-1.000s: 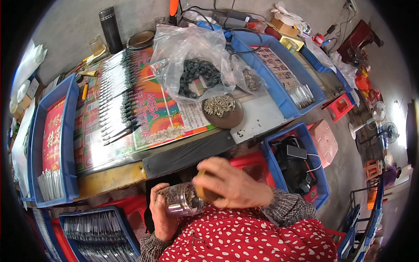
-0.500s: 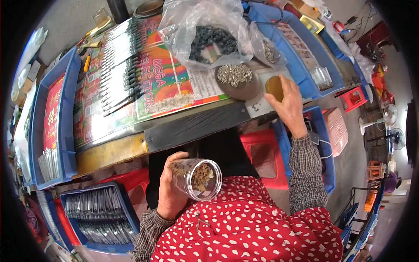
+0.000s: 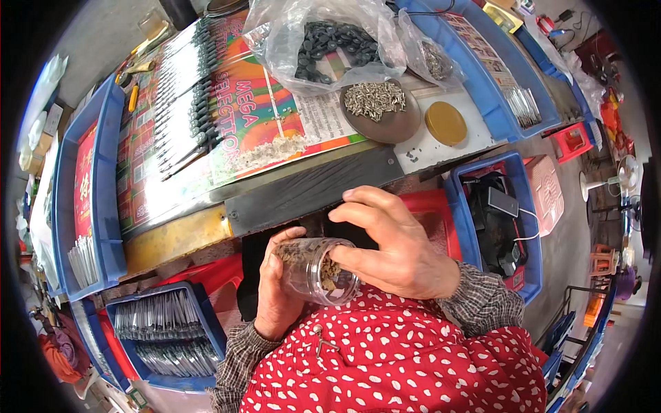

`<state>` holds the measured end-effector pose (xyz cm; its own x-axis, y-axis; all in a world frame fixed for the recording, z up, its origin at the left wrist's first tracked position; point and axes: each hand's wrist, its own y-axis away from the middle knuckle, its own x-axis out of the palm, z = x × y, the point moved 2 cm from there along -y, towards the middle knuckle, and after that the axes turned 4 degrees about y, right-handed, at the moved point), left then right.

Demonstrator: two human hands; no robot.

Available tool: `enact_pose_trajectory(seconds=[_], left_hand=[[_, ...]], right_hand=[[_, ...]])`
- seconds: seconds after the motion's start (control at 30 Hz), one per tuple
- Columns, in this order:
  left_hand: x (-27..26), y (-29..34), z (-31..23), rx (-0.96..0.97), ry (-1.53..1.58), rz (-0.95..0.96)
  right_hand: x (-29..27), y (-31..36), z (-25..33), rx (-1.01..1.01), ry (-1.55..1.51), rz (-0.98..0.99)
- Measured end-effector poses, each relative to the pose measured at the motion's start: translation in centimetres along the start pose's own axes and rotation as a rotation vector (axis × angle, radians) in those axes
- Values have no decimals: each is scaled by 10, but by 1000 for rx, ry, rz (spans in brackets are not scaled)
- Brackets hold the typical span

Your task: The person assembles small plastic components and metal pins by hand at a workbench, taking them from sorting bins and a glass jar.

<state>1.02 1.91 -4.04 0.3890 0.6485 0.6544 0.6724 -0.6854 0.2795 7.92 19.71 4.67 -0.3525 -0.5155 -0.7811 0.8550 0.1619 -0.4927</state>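
My left hand point(image 3: 279, 282) is wrapped round a clear jar point(image 3: 306, 279), tilted on its side above my lap. Brown crumbly pieces point(image 3: 330, 272) lie inside it. At the jar's mouth is my right hand point(image 3: 396, 251), fingers apart. One of its fingertips goes in at the rim, and the others stretch out above it; nothing shows in their grasp. A round gold lid point(image 3: 446, 124) rests on the table's near right part. Beside it, a brown dish point(image 3: 385, 131) carries a heap of small metal pieces point(image 3: 375, 100).
Clear plastic bags hold black pieces point(image 3: 337, 48) and metal bits point(image 3: 435, 62). Dark-ended rods point(image 3: 182, 96) lie in a row on the table. Blue trays point(image 3: 110, 227) stand at both sides. A blue bin point(image 3: 527, 234) with a phone point(image 3: 502, 202) sits at the lower right.
My right hand has left the gold lid on the table and moved down and left to the jar's mouth. The left hand still holds the jar, now tipped further sideways.
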Motion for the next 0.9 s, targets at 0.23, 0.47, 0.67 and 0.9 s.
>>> enact_pose_trajectory(seconds=[0.23, 0.47, 0.67, 0.9], left_hand=[[5, 1, -2, 65, -50, -46], [0, 3, -2, 97, -143, -66], [0, 4, -2, 95, -98, -101], [0, 5, -2, 79, -107, -107]], right_hand=[[21, -2, 5, -6, 225, 65], [27, -2, 6, 19, 209, 95], [29, -1, 4, -35, 192, 113], [32, -1, 5, -20, 172, 120]])
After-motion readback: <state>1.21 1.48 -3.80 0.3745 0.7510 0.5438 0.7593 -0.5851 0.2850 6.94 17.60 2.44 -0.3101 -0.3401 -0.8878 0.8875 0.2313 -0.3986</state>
